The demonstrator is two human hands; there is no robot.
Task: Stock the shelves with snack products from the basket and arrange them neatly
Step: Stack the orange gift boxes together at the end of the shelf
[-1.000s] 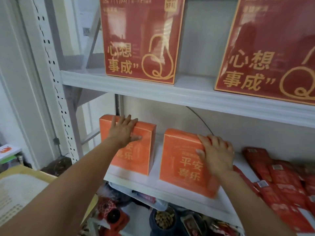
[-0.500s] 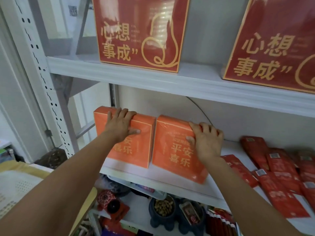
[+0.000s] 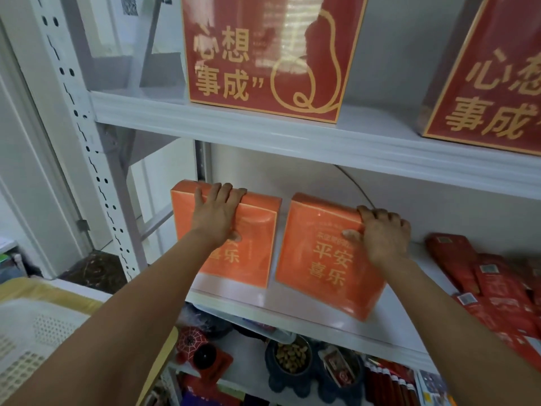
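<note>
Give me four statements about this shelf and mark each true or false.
1. The left hand holds the left orange box, and the right hand holds the right orange box. True.
2. Both orange boxes lie flat. False: they stand upright.
3. The red boxes share the orange boxes' shelf. False: they stand on the shelf above.
4. Red packets lie right of the orange boxes. True.
</note>
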